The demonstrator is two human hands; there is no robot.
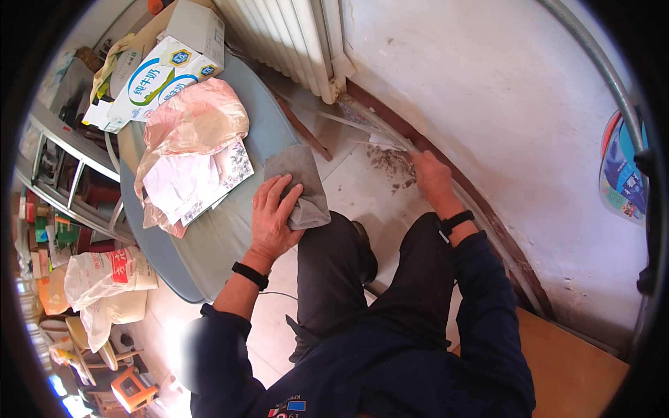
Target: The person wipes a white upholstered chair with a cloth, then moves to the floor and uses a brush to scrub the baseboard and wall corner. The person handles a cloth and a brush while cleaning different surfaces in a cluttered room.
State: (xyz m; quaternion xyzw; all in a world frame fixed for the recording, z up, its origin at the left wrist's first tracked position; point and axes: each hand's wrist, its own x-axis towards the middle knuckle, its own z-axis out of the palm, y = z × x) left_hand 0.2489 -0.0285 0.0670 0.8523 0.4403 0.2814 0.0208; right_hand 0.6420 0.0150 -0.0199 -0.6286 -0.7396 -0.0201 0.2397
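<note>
My left hand lies with its fingers across a folded grey cloth, gripping it at the table's edge above my knee. My thumb is mostly hidden. Low by the wall, my right hand is curled beside the pipe that follows the skirting. A thin pale object appears to run from its fingers; its kind is unclear. Dark crumbled debris is scattered on the tiled floor just left of that hand.
A blue-grey oval table carries milk cartons, a pinkish plastic bag and papers. A radiator stands ahead, near a brown wooden strip. Left are an aluminium ladder and white sacks.
</note>
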